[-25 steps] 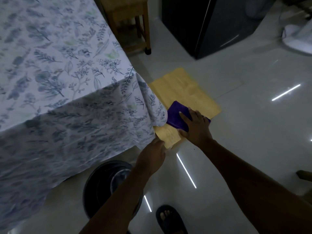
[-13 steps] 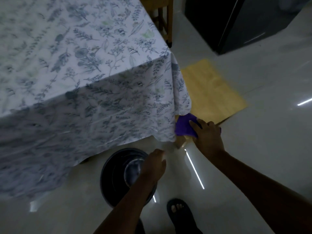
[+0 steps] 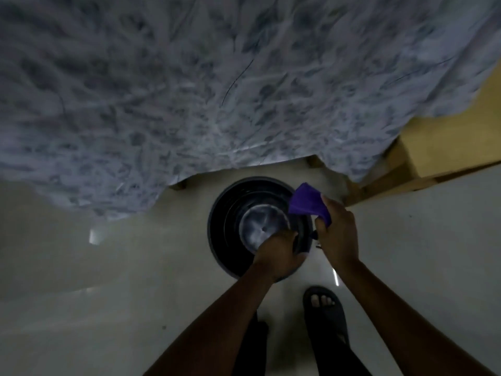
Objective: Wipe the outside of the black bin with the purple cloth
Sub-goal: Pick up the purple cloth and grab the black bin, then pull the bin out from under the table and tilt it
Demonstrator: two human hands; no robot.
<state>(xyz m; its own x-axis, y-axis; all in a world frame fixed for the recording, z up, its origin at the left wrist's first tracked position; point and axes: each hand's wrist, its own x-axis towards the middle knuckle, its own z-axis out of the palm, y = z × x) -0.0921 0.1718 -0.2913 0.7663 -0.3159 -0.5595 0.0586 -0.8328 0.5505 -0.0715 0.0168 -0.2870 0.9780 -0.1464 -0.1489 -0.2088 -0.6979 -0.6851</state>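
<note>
My right fingers (image 3: 329, 210) pinch the cloth (image 3: 307, 200) mid-frame; my left hand (image 3: 279, 248) grips the bin (image 3: 217, 226) rim. Wiping hard could tip it.

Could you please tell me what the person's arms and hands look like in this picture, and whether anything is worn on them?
Both forearms are bare to the frame's bottom edge: no sleeves show. The left hand and right hand wear no gloves, and no rings, watch or bracelets are visible, though the light is dim. Lower down, a dark open-toed sandal is on one foot.
</note>
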